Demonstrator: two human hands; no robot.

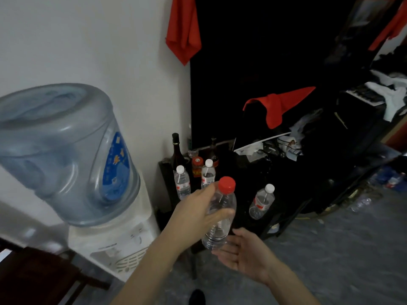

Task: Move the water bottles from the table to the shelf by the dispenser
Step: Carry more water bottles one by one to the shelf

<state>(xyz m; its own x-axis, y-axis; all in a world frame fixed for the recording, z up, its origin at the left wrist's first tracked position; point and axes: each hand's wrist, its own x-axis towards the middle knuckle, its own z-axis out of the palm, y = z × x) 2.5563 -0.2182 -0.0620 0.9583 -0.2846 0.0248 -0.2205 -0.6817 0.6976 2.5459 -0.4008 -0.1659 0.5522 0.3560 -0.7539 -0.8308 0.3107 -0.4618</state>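
Carry step, judging by the pose: left hand [193, 213] grips the clear plastic red-capped water bottle [220, 213] mid-air, right of the white dispenser with blue jug [66, 155], before the dark shelf [164, 186] holding two white-capped bottles [182, 182]. Next: lower it upright beside them. Right hand [246, 255] released, palm up, just under the bottle's base.

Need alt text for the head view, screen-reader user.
The left hand grips a red-capped clear bottle while the open right hand waits beneath it. Three white-capped bottles stand behind, right of a water dispenser.
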